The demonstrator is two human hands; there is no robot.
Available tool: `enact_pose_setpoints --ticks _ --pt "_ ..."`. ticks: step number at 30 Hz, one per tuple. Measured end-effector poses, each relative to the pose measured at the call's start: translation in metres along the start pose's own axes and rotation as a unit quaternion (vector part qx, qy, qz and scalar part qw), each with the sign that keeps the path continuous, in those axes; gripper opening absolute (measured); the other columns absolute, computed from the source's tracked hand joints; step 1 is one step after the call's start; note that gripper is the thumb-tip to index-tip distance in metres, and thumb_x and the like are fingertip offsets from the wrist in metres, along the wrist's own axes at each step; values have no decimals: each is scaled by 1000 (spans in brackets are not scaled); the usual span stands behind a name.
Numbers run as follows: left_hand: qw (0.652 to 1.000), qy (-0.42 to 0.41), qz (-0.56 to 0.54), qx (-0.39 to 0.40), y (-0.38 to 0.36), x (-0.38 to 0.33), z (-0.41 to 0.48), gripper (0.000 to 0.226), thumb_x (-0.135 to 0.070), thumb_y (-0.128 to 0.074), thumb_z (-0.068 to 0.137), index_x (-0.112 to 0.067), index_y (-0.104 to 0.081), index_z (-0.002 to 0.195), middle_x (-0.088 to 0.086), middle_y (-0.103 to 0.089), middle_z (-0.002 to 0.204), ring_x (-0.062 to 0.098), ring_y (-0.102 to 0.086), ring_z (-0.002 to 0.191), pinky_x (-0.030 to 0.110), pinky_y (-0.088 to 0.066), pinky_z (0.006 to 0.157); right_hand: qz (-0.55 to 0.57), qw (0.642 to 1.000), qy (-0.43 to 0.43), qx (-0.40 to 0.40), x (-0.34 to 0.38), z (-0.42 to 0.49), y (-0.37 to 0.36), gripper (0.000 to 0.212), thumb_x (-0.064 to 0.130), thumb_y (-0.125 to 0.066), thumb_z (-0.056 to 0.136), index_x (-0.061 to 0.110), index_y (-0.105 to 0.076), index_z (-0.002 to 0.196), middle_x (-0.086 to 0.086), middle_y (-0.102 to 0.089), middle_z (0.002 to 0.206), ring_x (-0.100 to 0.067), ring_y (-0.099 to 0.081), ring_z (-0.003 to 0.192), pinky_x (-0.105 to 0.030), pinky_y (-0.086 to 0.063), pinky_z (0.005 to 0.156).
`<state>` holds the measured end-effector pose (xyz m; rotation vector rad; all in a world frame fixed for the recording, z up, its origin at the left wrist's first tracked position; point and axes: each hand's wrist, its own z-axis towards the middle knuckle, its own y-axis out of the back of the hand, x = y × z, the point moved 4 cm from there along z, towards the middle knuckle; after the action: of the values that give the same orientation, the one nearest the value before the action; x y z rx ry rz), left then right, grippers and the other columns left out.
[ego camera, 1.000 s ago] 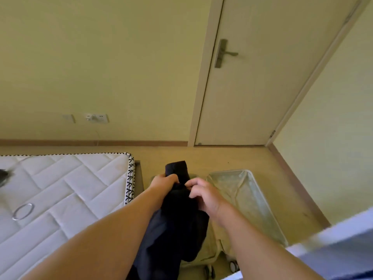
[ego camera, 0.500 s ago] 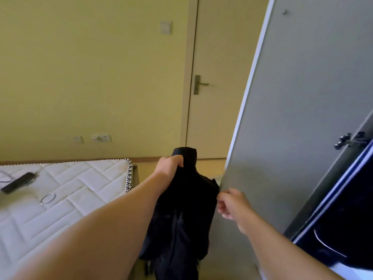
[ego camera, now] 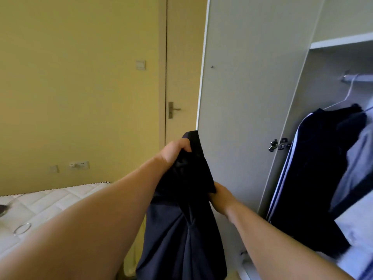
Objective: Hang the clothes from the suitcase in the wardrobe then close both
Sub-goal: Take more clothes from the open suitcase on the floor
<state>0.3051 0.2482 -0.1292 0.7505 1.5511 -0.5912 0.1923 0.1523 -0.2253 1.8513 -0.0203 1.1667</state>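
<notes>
A black garment (ego camera: 183,215) hangs in front of me, bunched at the top. My left hand (ego camera: 175,151) grips its upper edge. Lower down, my right hand (ego camera: 219,196) holds the garment's right side, its fingers partly hidden behind the cloth. The wardrobe (ego camera: 333,63) stands open on the right, its grey door (ego camera: 242,98) swung out just behind the garment. Inside, a dark jacket (ego camera: 314,168) and a light blue shirt (ego camera: 357,170) hang from hangers on the rail (ego camera: 357,78). The suitcase is out of view.
A white quilted mattress (ego camera: 50,205) lies at the lower left with a metal ring (ego camera: 22,228) on it. The yellow wall carries sockets (ego camera: 79,165) and a switch (ego camera: 140,65). A closed room door with a handle (ego camera: 173,109) stands behind the wardrobe door.
The view has swung up and right from the suitcase to the open wardrobe. My right hand, off the garment half a second ago, now holds its side. The garment has risen.
</notes>
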Motion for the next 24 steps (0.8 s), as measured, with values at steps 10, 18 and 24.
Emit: enact_pose_setpoints --ticks 10,18,24 --pt "961 143 -95 218 -32 8 -7 78 -73 -47 77 -4 -65 109 17 -69 107 33 -62 104 42 -48 88 300 923 60 -232 -14 -28 79 15 14 -40 99 13 -53 90 -1 -55 80 -11 -49 70 -21 -39 58" --pt "989 79 41 119 -87 16 -5 16 -18 -59 89 -5 -63 98 14 -65 87 27 -62 78 33 -52 76 401 900 55 -161 -12 -46 91 18 2 -57 85 11 -61 70 -10 -58 69 -21 -55 68 -28 -42 63" --pt "988 -50 115 84 -120 -4 -5 23 5 -38 89 -10 -56 87 8 -55 73 19 -53 65 25 -45 59 421 896 15 -140 -30 -55 108 24 -6 -40 81 13 -48 69 -6 -50 69 -18 -43 60 -27 -39 57"
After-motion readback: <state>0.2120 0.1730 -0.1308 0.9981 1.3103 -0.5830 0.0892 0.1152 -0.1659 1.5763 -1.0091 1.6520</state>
